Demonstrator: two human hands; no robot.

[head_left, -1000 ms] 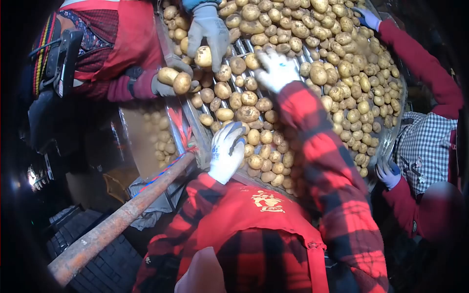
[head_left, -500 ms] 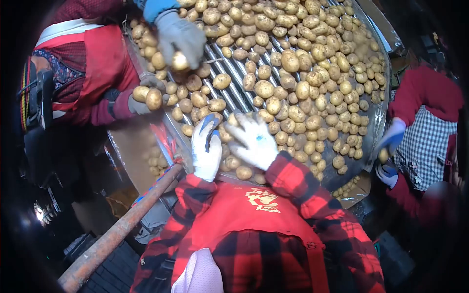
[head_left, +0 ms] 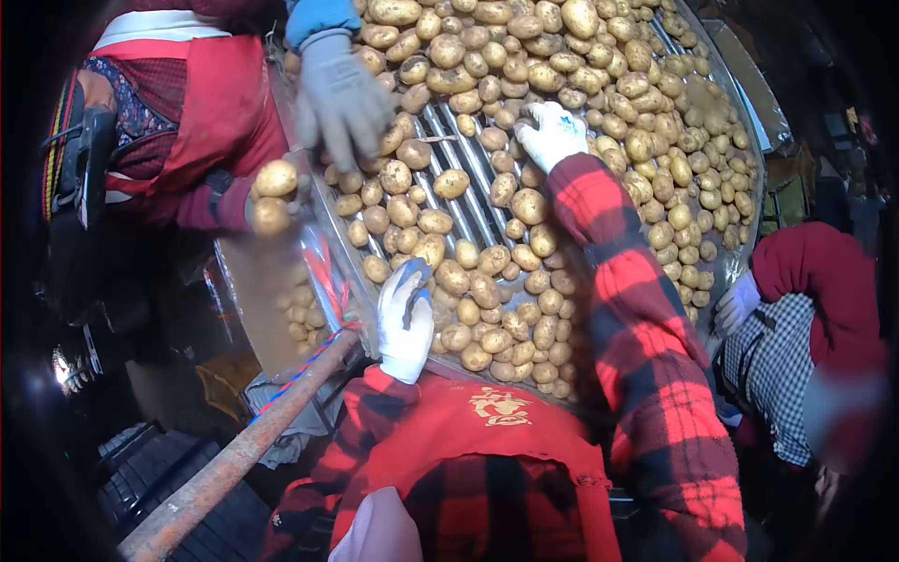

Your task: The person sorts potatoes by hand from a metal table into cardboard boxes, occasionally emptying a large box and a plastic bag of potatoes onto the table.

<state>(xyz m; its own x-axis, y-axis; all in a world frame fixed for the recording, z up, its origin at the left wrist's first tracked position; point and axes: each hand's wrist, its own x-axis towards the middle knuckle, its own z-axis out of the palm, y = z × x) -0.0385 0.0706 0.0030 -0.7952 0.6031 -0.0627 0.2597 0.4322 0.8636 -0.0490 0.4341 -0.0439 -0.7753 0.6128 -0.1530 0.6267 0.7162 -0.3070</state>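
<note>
My left hand [head_left: 405,325], in a white glove with blue-coated fingers, rests at the near edge of the sorting table beside several potatoes [head_left: 456,336]. Its thumb and fingers are apart, with nothing between them. Stretched forward, my right hand [head_left: 552,137] in a white glove lies over the potatoes beside the metal rollers [head_left: 457,169]. Its fingers are bent and apart, their tips partly hidden against the potatoes. One single potato [head_left: 451,184] sits on the bare rollers between my hands.
At left, a co-worker's grey-gloved hand [head_left: 345,98] hovers over the table; their other hand holds potatoes [head_left: 273,196]. Another person [head_left: 819,300] stands at right. A rusty pipe [head_left: 239,450] runs along my left, near a cardboard box [head_left: 257,300] containing potatoes.
My right hand has moved forward and right, away from my left hand, which stays near the edge. More potatoes lie before me. The co-worker's upper hand no longer has a potato.
</note>
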